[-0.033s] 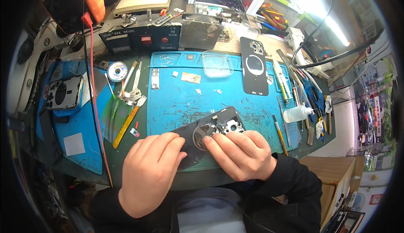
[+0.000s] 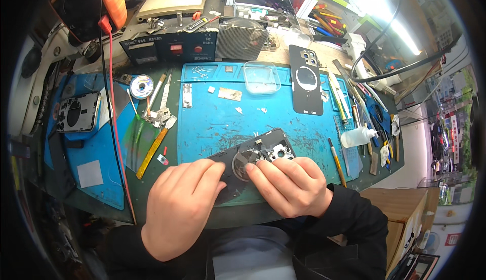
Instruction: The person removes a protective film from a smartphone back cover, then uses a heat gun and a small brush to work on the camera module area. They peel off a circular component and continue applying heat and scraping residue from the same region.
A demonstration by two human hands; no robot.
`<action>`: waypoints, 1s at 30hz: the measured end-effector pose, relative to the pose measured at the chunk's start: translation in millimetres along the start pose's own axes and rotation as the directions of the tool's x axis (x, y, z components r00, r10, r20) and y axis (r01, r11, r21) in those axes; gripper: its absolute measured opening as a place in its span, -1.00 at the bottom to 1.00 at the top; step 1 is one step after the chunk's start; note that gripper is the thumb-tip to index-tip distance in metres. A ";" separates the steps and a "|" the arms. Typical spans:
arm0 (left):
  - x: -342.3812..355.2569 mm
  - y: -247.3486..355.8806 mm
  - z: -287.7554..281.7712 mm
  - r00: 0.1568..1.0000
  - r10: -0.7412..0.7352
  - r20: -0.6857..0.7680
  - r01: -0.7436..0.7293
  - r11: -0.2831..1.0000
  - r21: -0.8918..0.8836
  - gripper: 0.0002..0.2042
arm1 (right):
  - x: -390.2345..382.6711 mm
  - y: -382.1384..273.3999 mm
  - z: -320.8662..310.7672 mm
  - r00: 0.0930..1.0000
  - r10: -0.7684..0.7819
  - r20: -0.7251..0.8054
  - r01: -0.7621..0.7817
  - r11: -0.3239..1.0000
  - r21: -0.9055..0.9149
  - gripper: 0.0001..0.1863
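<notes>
A black phone back housing [image 2: 230, 154] is tilted over the near part of the blue work mat, its right end farther from me. It carries a round charging coil [image 2: 241, 165] and a bare metal camera frame [image 2: 281, 151]. My left hand [image 2: 183, 206] is closed over its left end, the fingers pressed together and the thumb below them. With my right hand [image 2: 291, 185] I grip the near right edge, fingertips bunched beside the coil. My palms cover the near side of the housing, and anything between my right fingertips is hidden.
On the blue mat [image 2: 207, 123] stand a clear plastic tub [image 2: 261, 77] and another dark phone back [image 2: 306, 85]. To the right lie a squeeze bottle [image 2: 355, 137] and several tools. A solder spool [image 2: 142, 86], a yellow strip [image 2: 152, 154] and hanging cables are at left.
My left hand has shifted very slightly to the right along the housing. The right hand and the housing look the same.
</notes>
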State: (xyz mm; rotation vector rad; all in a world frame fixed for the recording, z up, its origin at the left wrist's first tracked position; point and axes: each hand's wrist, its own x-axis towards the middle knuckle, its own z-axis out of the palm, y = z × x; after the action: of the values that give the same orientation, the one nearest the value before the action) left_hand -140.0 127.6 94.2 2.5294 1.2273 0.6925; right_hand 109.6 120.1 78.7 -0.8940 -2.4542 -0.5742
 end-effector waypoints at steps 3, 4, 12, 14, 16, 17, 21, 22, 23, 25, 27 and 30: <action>16.3 -9.0 1.5 0.986 0.165 0.029 -0.166 0.985 0.047 -0.63 | 0.1 -0.6 1.7 0.999 0.031 -0.020 -0.031 1.000 0.002 -0.72; 20.8 -11.3 3.6 0.978 0.200 0.060 -0.204 0.977 0.069 -0.63 | 0.0 -0.5 2.1 0.999 0.042 -0.028 -0.042 0.999 0.002 -0.73; 35.8 -24.9 21.3 0.796 0.603 -0.057 -0.551 0.760 0.344 -0.79 | -2.6 -0.7 2.4 0.990 0.133 -0.040 -0.131 0.990 0.041 -0.76; 35.7 -27.9 23.5 0.790 0.610 -0.051 -0.563 0.757 0.332 -0.80 | -3.1 -1.9 3.4 0.982 0.184 -0.030 -0.182 0.982 0.059 -0.77; 35.7 -30.0 24.8 0.788 0.614 -0.054 -0.568 0.757 0.322 -0.81 | -3.1 -1.5 3.8 0.980 0.198 -0.028 -0.196 0.979 0.057 -0.80; 35.7 -30.5 25.1 0.782 0.622 -0.047 -0.573 0.746 0.338 -0.81 | -2.5 -1.7 3.8 0.979 0.205 -0.021 -0.204 0.977 0.057 -0.81; 38.3 -29.5 27.0 0.799 0.600 -0.039 -0.553 0.759 0.343 -0.80 | -1.1 0.5 2.5 0.982 0.190 -0.001 -0.190 0.981 0.037 -0.85; 38.8 -28.5 27.6 0.805 0.591 -0.057 -0.540 0.769 0.342 -0.79 | -1.3 0.9 2.5 0.983 0.184 -0.011 -0.184 0.982 0.033 -0.85; 39.6 -27.6 28.4 0.809 0.583 -0.076 -0.529 0.777 0.341 -0.79 | -1.8 1.7 2.6 0.983 0.181 -0.012 -0.181 0.983 0.033 -0.85; 40.0 -26.5 28.7 0.812 0.576 -0.096 -0.518 0.786 0.337 -0.78 | -3.2 2.0 3.9 0.984 0.177 -0.017 -0.177 0.984 0.035 -0.86; 39.6 -26.0 28.0 0.815 0.573 -0.089 -0.518 0.789 0.330 -0.78 | -4.3 1.6 5.0 0.984 0.177 -0.022 -0.176 0.984 0.038 -0.87; 39.6 -26.6 26.1 0.808 0.589 -0.034 -0.540 0.762 0.357 -0.77 | -3.3 2.6 0.8 0.983 0.182 0.000 -0.182 0.981 0.063 -0.80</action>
State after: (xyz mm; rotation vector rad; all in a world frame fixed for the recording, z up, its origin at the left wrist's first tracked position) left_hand -123.2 174.8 73.0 3.2363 0.6211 0.8633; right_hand 113.4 120.7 76.9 -1.0749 -2.3392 -0.4320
